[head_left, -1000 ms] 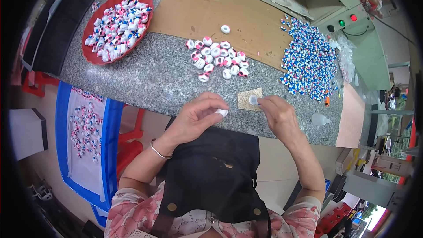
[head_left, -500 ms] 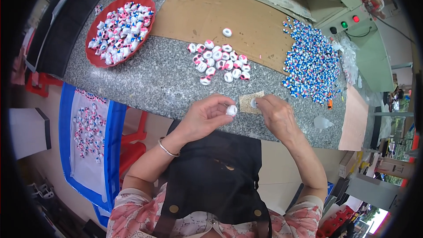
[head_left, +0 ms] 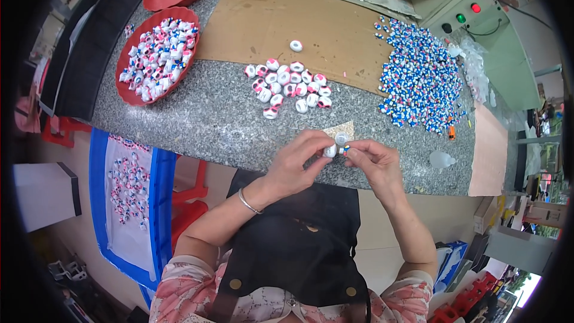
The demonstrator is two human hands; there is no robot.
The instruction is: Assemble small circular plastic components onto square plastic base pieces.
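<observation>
Pinched in my left hand (head_left: 299, 167) is a small white rounded plastic piece (head_left: 329, 151), close above the counter's near edge. My right hand (head_left: 381, 170) grips a tiny blue, yellow and white piece (head_left: 345, 150) between thumb and fingertips, right beside the white one. Whether the two pieces touch, I cannot tell. Just beyond my fingertips, a small round pale dish (head_left: 342, 138) rests on a speckled beige pad (head_left: 345, 127), partly hidden by my hands. Farther off lies a cluster of white-and-pink ring-like pieces (head_left: 295, 77) with dark openings, one of them (head_left: 296, 45) apart on the cardboard.
A large heap of small blue-and-white pieces (head_left: 418, 78) covers the right side of the granite counter (head_left: 209, 107). Red bowls (head_left: 122, 78) of pieces stand at left, above a blue tray (head_left: 161, 203). A clear squeeze bottle (head_left: 441, 159) and cardboard (head_left: 251, 21) lie nearby.
My right hand has left the small round dish and come toward me with a tiny blue and yellow piece in its fingers. My left hand has moved right with the white piece.
</observation>
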